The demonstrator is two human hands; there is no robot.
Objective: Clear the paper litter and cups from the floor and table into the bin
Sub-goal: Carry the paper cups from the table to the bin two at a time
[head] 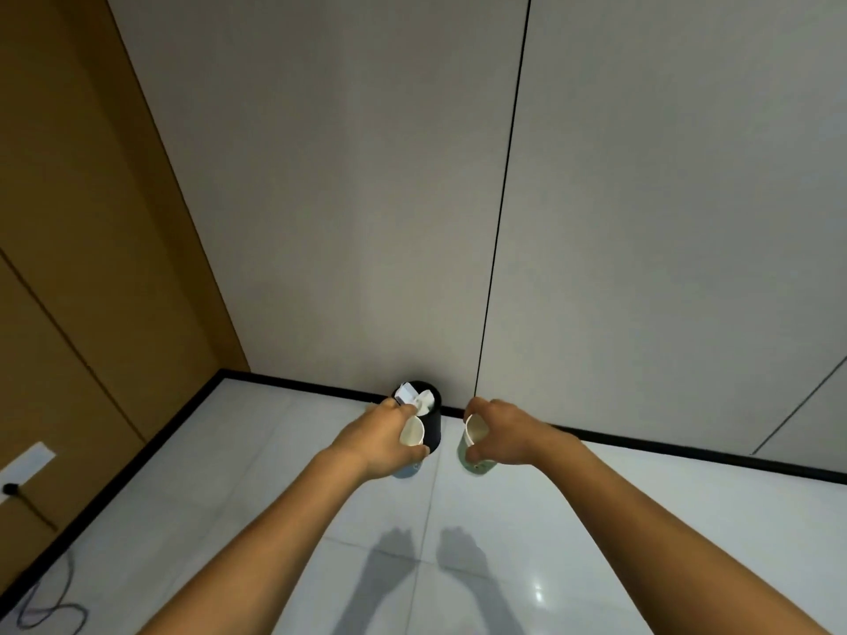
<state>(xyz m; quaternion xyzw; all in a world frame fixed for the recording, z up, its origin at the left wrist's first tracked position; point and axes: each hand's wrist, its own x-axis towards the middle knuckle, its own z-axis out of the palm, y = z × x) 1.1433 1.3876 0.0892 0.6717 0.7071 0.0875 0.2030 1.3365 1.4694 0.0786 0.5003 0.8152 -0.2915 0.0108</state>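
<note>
left hand (389, 444) gripping a paper cup (411, 432), right hand (497, 435) gripping another cup (474, 444); centring each over the black bin (433, 423) at mid-frame before releasing is seeming wise

Two bare forearms and hands (389, 440) (no sleeves visible).

Office corner; panelled walls (366, 176); tiled floor (229, 497)

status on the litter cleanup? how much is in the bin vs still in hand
Done: white paper litter already sits in the black bin by the wall. In hand: the left hand grips one paper cup over the bin, the right hand grips another cup beside it. Left: drop both cups in. The table is out of view.
</note>
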